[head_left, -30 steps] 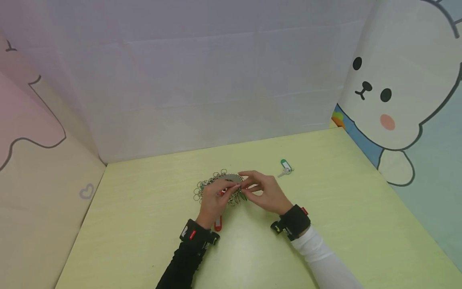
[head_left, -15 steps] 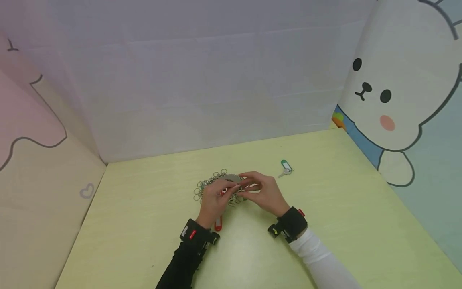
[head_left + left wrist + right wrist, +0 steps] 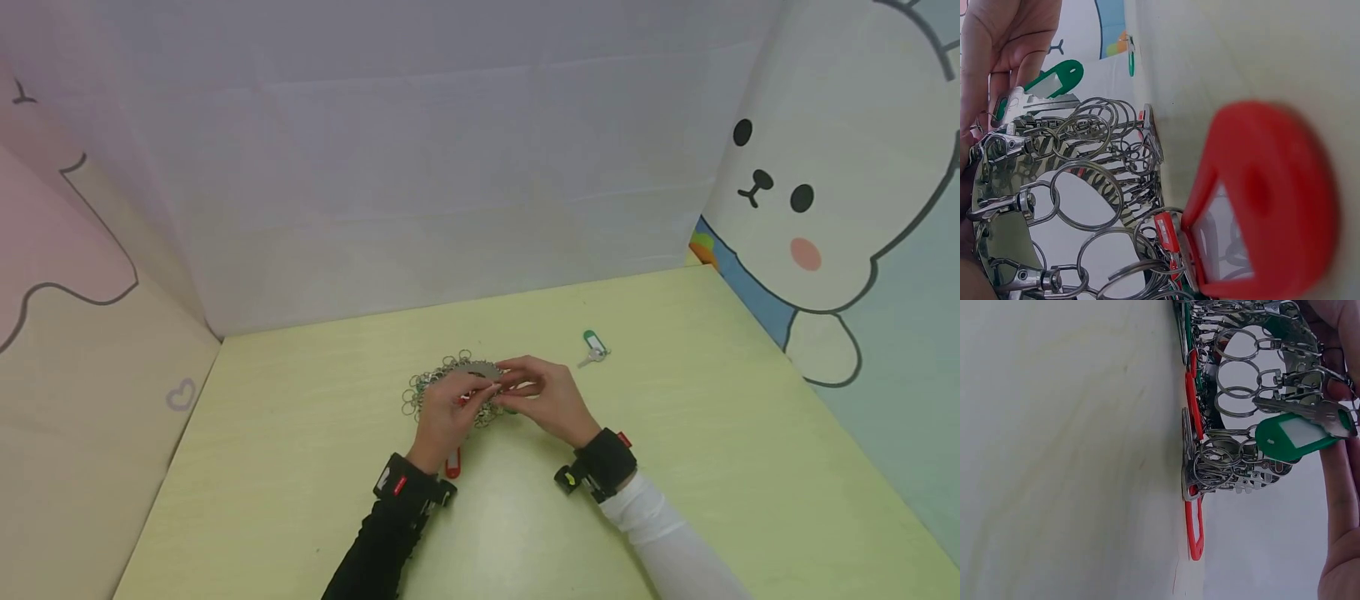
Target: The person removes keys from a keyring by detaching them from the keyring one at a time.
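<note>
A round metal key holder (image 3: pixel 480 368), its rim set with swivel clasps and split rings (image 3: pixel 1087 195), lies partly behind my hands. My left hand (image 3: pixel 444 410) pinches at its near right rim, fingertips meeting those of my right hand (image 3: pixel 551 402). At those fingertips hangs a key (image 3: pixel 1310 412) with a green tag (image 3: pixel 1291 434); my right fingers pinch its thin ring by a clasp. The exact contact is hidden. A red tag (image 3: pixel 452 463) juts out below my left hand and looms large in the left wrist view.
A loose key (image 3: pixel 592 357) with another green tag (image 3: pixel 595 341) lies on the pale yellow table (image 3: pixel 300 467), right of the holder. More red tags (image 3: pixel 1194 403) are bunched under the rings. A white sheet (image 3: pixel 450 167) stands behind the table.
My right hand and wrist have shifted slightly left and in toward the holder. The green tag near its fingers is now mostly covered in the head view. My left hand stays put.
</note>
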A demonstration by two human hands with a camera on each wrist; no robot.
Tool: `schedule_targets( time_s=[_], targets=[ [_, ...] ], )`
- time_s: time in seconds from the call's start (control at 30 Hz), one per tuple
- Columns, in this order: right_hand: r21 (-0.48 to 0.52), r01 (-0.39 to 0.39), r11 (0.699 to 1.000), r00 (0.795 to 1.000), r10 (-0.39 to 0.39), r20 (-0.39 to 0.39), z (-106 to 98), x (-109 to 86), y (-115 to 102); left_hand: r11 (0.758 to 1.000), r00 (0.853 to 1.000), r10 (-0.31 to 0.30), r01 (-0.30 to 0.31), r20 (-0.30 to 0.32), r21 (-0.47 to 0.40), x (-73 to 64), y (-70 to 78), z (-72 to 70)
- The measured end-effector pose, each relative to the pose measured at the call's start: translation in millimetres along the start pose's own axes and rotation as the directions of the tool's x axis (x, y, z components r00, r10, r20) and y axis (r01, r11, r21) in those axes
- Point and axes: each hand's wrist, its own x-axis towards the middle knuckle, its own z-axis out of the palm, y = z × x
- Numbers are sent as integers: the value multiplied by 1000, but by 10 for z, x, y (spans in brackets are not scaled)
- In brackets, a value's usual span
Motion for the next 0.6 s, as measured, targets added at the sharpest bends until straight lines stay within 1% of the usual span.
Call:
schedule_targets(
  time_s=[0.1, 0.2, 0.3, 0.4, 0.5, 0.6],
  targets=[
    [-12, -15, 1000, 1000, 15, 9, 1, 0, 8, 1000, 1000, -1, 1, 3, -8, -7, -16, 2],
    [-32, -13, 999, 1000, 13, 3, -3, 5, 16, 1000, 1000, 3, -3, 8, -13, -6, -25, 6],
    [-29, -24, 999, 1000, 24, 3, -13, 7, 9, 1000, 1000, 10, -9, 14, -14, 0, -24, 9],
    [-9, -49, 999, 998, 49, 28, -23, 7, 1, 1000, 1000, 7, -7, 15, -14, 3, -24, 9],
    [5, -82, 997, 994, 82, 67, -33, 6, -2, 1000, 1000, -8, 9, 20, -17, 1, -28, 8],
    [13, -96, 995, 991, 94, 92, -47, 5, 18, 1000, 999, -18, 19, 31, -12, -4, -28, 4]
  ],
)
